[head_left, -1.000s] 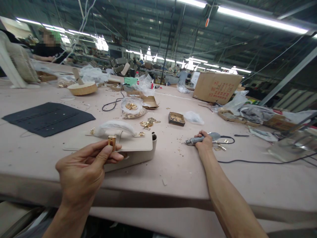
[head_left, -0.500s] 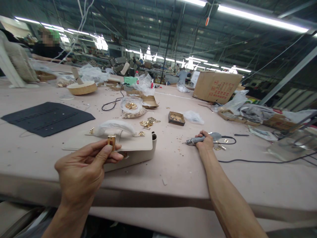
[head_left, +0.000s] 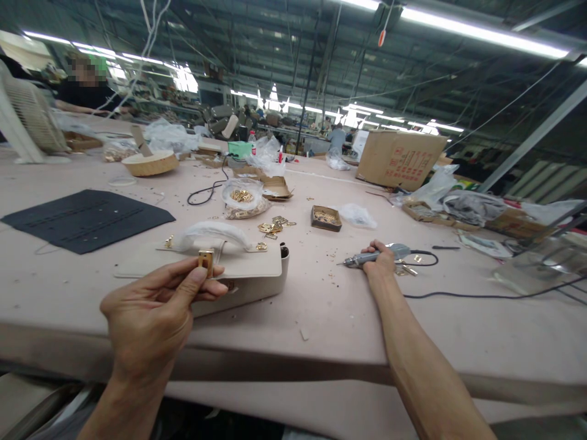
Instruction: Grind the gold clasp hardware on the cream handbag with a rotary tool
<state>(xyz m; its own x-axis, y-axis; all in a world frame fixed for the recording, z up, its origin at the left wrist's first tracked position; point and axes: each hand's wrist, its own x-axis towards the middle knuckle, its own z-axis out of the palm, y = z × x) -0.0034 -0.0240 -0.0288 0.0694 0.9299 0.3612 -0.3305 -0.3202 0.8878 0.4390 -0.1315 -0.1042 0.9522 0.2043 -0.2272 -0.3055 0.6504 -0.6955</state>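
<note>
Between thumb and fingers, my left hand [head_left: 153, 305] pinches a small gold metal clasp piece [head_left: 206, 261], held up in front of a cream handbag [head_left: 261, 278]. The bag stands on the table, its handle [head_left: 215, 233] wrapped in white film and fixed with gold fittings. Part of the bag's front is hidden by that hand. Over to the right, my right hand [head_left: 380, 261] is wrapped around a grey electric screwdriver [head_left: 398, 250], which lies low over the tabletop with its tip pointing left. Loose gold hardware [head_left: 406, 269] lies beside it.
Behind the bag are a plastic bag of gold parts [head_left: 243, 198], a heap of gold plates [head_left: 275, 226] and a small box of screws [head_left: 326, 218]. A dark panel [head_left: 87, 220] lies left. A carton [head_left: 398, 159] stands at the back; a black cable [head_left: 481, 296] crosses the right side.
Almost nothing differs. The whole view has shifted very slightly; both hands keep their holds on the clasp piece and the electric screwdriver.
</note>
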